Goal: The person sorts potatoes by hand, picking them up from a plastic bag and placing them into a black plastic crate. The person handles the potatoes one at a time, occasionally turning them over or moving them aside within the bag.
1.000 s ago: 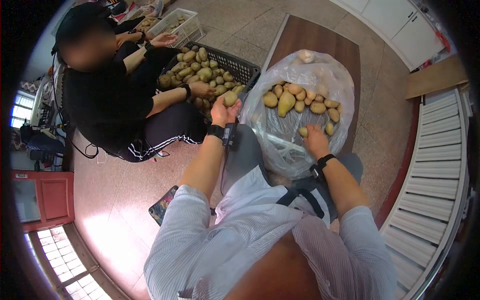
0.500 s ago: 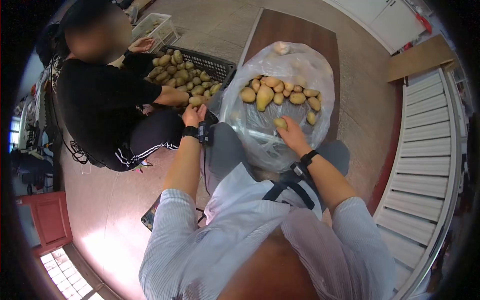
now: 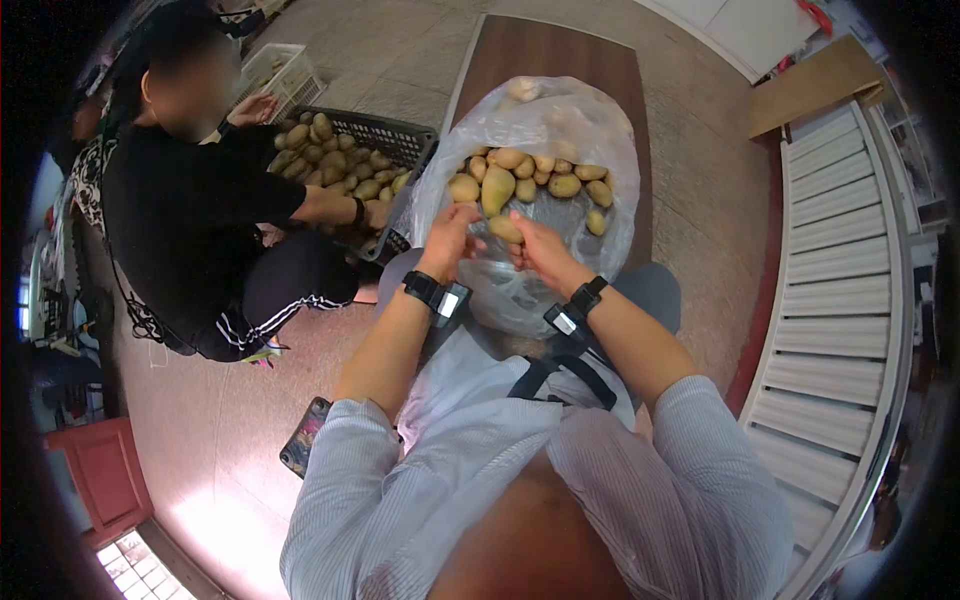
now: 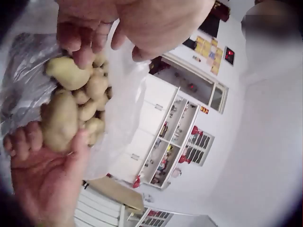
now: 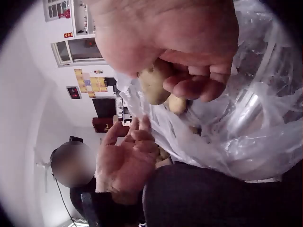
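Note:
My right hand grips a yellow-brown potato between thumb and fingers, over the front part of a clear plastic bag. Just left of it my left hand is held with loosely bent fingers and nothing in them; the left wrist view shows its fingers hanging near the potatoes. In the right wrist view the held potato shows under the palm, with the left palm turned up below. Several potatoes lie inside the bag, among them a large pear-shaped potato.
A black plastic crate heaped with potatoes stands at the left, with a white crate behind. Beside it crouches a person in black, one hand in the crate. The bag lies on a brown board. A white radiator lines the right.
My left hand has moved right from beside the black crate to the bag; the potato at its fingers earlier is gone from it. My right hand has moved left, toward the left hand.

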A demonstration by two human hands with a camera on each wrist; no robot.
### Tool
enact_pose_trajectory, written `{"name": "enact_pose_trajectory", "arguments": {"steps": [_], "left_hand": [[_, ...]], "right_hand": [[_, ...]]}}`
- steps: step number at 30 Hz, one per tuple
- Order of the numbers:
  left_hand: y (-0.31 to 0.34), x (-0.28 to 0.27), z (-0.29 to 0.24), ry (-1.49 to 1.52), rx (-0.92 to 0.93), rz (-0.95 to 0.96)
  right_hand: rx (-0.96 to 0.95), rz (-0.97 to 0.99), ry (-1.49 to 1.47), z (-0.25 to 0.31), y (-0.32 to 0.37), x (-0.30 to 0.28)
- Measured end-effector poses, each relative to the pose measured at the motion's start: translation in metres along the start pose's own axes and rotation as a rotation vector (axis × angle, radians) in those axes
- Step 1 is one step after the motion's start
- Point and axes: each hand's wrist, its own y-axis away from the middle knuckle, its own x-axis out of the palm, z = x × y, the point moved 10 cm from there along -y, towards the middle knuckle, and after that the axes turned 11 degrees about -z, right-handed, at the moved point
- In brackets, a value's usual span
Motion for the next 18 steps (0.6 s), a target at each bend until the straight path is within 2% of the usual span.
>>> {"name": "enact_pose_trajectory", "arguments": {"steps": [3,5,7,8,10,13,17,18], "left_hand": [[0.004,0.02,0.029,-0.026,-0.109,0.118],[0.011,0.038,0.048,0.137,-0.302,0.305],[0.012,0.037,0.049,0.147,-0.297,0.295],[0.013,0.036,0.047,0.16,-0.289,0.282],[0.014,0.037,0.044,0.139,-0.266,0.274],[0.007,0.033,0.053,0.144,-0.244,0.257],[0.003,0.02,0.05,0.185,-0.208,0.159],[0.001,0.007,0.048,0.198,-0.187,0.116]], "right_hand": [[-0.063,-0.034,0.052,0.007,0.0,0.003],[-0.109,-0.057,0.111,0.009,-0.001,0.004],[-0.305,-0.14,0.369,0.021,0.001,0.003],[-0.305,-0.138,0.369,0.017,-0.003,0.001],[-0.457,-0.236,0.566,0.024,-0.009,-0.008],[-0.557,-0.256,0.74,0.039,-0.005,-0.019],[-0.771,-0.506,0.871,0.055,-0.003,-0.065],[-0.848,-0.574,0.99,0.059,-0.005,-0.079]]}}
